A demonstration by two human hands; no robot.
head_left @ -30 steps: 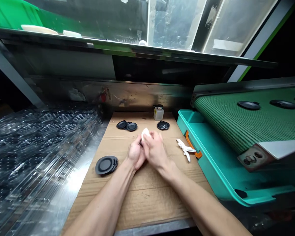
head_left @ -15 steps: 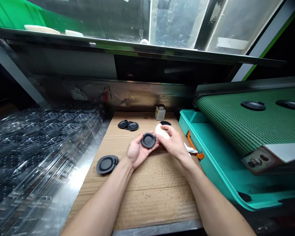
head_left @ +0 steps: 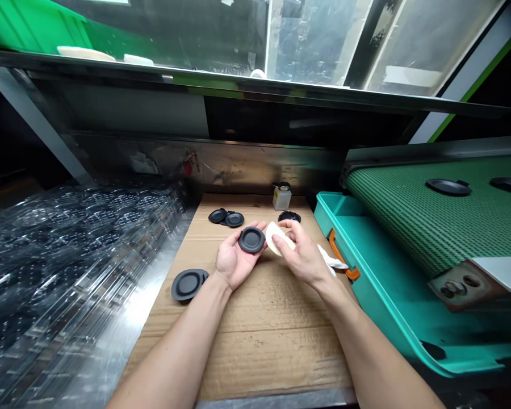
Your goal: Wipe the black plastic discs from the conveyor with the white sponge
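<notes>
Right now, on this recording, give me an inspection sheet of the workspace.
Surface: flattened brown cardboard sheet on a steel bench.
Job's things: round black rubber disc; off-white cloth.
Clutter: stacked black rubber discs, more black discs, small white bottle, crumpled white fabric.
Hands: left hand palm up, holding the disc; right hand pinching the cloth.
Cables: nothing seen.
Surroundings: teal plastic tray, green mesh conveyor belt, stacked clear plastic trays.
</notes>
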